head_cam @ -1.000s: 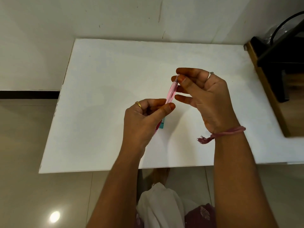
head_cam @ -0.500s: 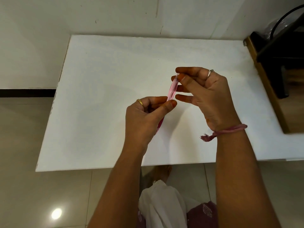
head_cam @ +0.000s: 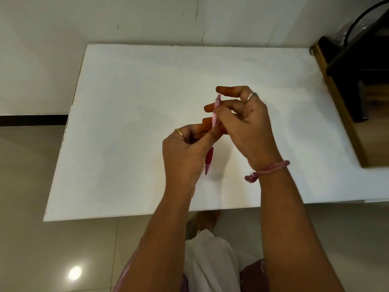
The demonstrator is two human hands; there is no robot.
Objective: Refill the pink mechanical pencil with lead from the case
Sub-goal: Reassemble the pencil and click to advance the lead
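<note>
The pink mechanical pencil (head_cam: 216,110) is held nearly upright above the white table (head_cam: 130,114), tip down near the table surface. My left hand (head_cam: 185,157) grips its middle between thumb and fingers, just above the dark pink grip. My right hand (head_cam: 244,123) pinches the upper barrel, with the index finger stretched over the pencil's top end. The lead case is hidden in this frame.
A dark object stands on a wooden surface (head_cam: 345,114) at the table's right edge. A white wall (head_cam: 147,20) lies behind the table, and tiled floor (head_cam: 27,175) to the left. White and purple clothing (head_cam: 212,262) shows below the table's near edge.
My right thumb and fingers slid down from the pencil's top onto the upper barrel. The teal case seen under my left hand a second ago is out of sight now.
</note>
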